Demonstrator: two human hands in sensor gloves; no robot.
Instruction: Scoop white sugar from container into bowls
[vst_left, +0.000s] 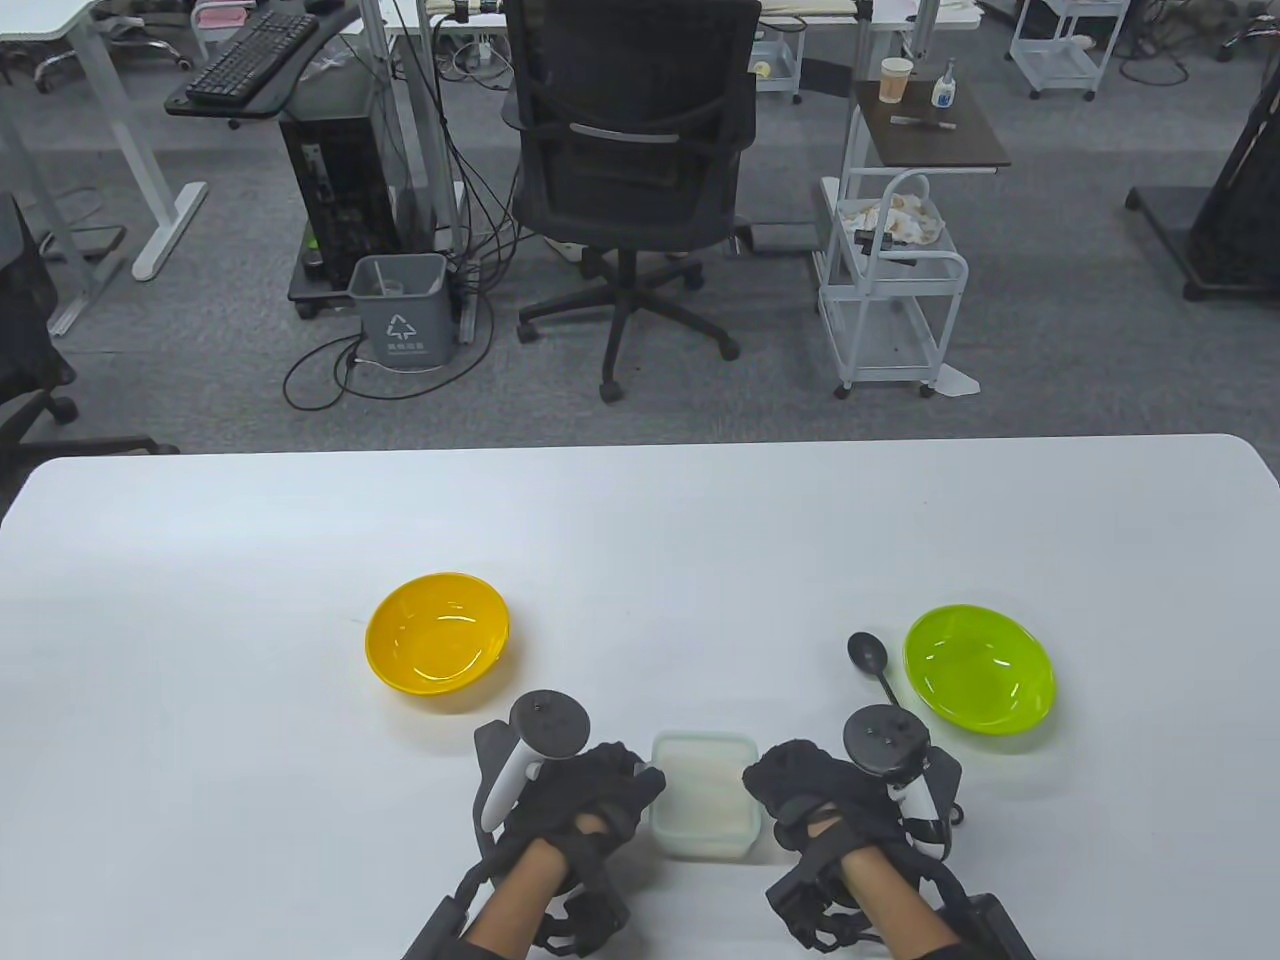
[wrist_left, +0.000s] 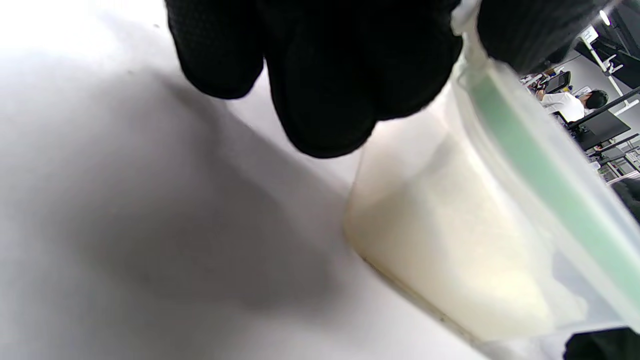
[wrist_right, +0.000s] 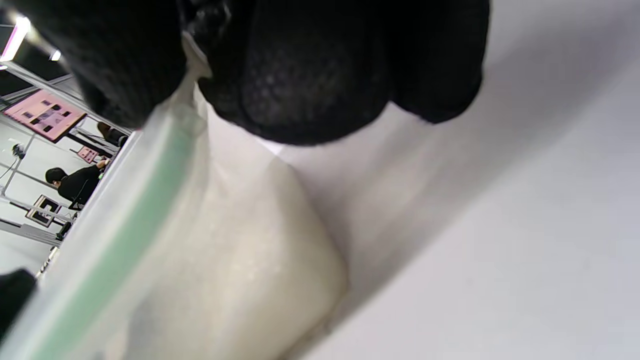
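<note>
A clear rectangular sugar container (vst_left: 703, 793) with a green-sealed lid stands at the table's front middle, white sugar inside. My left hand (vst_left: 625, 785) holds its left side, and my right hand (vst_left: 765, 785) holds its right side. In the left wrist view my fingers (wrist_left: 325, 85) grip the lid's edge above the container (wrist_left: 450, 240). In the right wrist view my fingers (wrist_right: 300, 75) grip the lid's edge too, over the container (wrist_right: 240, 270). A yellow bowl (vst_left: 437, 640) sits to the left, a green bowl (vst_left: 979, 667) to the right. A black spoon (vst_left: 872, 662) lies beside the green bowl.
The white table (vst_left: 640, 520) runs wide around the objects. Beyond its far edge are an office chair (vst_left: 632, 160), a grey bin (vst_left: 401, 307) and a white cart (vst_left: 890, 290).
</note>
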